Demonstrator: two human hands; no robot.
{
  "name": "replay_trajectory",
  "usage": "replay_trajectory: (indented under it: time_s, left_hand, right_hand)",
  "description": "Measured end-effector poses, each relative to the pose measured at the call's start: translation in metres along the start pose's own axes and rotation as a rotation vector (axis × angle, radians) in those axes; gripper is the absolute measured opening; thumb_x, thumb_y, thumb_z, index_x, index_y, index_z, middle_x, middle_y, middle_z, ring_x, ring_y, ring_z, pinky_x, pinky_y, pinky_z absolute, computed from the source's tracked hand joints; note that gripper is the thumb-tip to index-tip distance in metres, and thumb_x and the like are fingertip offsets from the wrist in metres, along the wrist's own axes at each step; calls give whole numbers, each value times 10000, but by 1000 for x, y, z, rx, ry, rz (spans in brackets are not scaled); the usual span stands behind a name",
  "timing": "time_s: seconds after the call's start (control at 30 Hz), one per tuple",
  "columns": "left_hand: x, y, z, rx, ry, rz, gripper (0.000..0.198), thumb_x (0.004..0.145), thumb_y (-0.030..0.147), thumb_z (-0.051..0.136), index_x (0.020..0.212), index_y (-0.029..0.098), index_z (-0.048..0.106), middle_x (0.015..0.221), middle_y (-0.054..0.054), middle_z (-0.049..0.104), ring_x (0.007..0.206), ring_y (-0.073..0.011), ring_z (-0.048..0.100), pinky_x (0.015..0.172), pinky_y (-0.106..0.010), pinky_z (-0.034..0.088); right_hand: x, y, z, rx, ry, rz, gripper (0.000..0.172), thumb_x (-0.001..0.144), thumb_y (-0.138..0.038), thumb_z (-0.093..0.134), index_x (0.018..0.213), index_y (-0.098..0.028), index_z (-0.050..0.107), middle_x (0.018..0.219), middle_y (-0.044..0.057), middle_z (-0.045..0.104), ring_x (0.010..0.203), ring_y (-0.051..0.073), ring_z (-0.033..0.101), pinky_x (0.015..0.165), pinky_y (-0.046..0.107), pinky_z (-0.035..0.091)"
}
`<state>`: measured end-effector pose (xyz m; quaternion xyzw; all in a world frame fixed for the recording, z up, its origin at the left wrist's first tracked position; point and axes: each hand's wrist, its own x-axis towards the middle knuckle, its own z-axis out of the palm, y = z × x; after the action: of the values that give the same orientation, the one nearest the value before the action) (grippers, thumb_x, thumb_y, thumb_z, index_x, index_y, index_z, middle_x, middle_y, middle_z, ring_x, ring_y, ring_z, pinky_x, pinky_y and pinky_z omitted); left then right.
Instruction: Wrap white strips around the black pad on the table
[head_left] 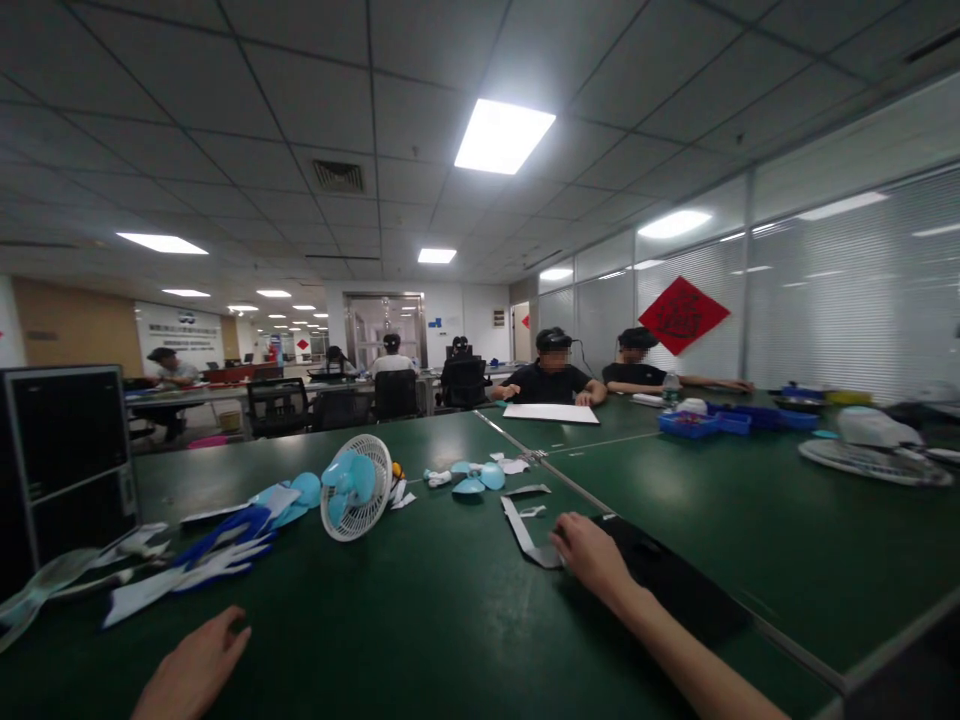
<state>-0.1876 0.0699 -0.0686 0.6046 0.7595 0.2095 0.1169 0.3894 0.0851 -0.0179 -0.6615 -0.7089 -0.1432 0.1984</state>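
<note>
My right hand (pixel 594 556) reaches out over the table, fingers bent and closed on the near end of a bent grey strip (pixel 519 528). Whether the thumb lies under the strip is hidden. A small white piece (pixel 533 511) lies inside the strip's bend. Beneath my right forearm is a flat black panel (pixel 679 585). At the lower left, my left hand (pixel 196 668) hovers near the table edge, fingers loosely curved, thumb apart, nothing in it. White and blue gloves (pixel 191 575) lie beyond it.
A white fan cage with blue blades (pixel 355 487) stands on the green table (pixel 420 620). Behind it lie loose blue blades (pixel 478 477). A dark box (pixel 67 460) is at left. Blue trays (pixel 690 425) and a white fan part (pixel 877 445) sit right. Two people sit opposite.
</note>
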Motion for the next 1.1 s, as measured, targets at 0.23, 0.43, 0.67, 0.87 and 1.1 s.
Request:
replay_trajectory:
  time_s: [0.23, 0.43, 0.67, 0.87, 1.1]
  left_hand:
    - [-6, 8, -7, -44, -31, 1, 458, 714, 470, 421, 1015, 196, 632, 948, -74, 721, 901, -259, 669, 781, -364, 520]
    - [-12, 16, -13, -40, -23, -27, 425, 699, 456, 450, 991, 211, 639, 931, -61, 721, 878, -258, 672, 752, -355, 525]
    - [-10, 14, -9, -1, -23, 0, 458, 747, 447, 410, 1064, 189, 617, 974, -76, 709, 915, -257, 659, 774, -360, 513]
    - [-11, 19, -5, 16, -14, 19, 487, 786, 437, 386, 1137, 167, 588, 1045, -90, 689, 953, -248, 647, 800, -358, 505]
    - [-21, 33, -8, 43, -37, 45, 493, 819, 423, 367, 1170, 138, 563, 1127, -101, 654, 1012, -234, 622, 847, -337, 490]
  right_hand:
    - [-11, 102, -19, -197, -33, 403, 252, 862, -326, 483, 927, -113, 601, 979, 178, 629, 930, 301, 583, 745, 355, 424]
    - [-25, 126, -21, 75, -187, 449, 302, 833, -435, 489, 773, -183, 645, 848, 113, 686, 808, 261, 642, 616, 319, 430]
    - [-31, 130, -28, -18, 82, 477, 364, 876, -415, 396, 811, -183, 668, 907, 143, 686, 839, 285, 627, 667, 361, 451]
    - [-17, 85, -40, 123, 314, 211, 365, 876, -416, 424, 929, -144, 662, 979, 136, 653, 925, 263, 570, 843, 356, 435]
    - [1, -61, -32, 371, -56, -395, 221, 885, -345, 506, 929, -214, 678, 963, 54, 650, 956, 202, 546, 859, 304, 415]
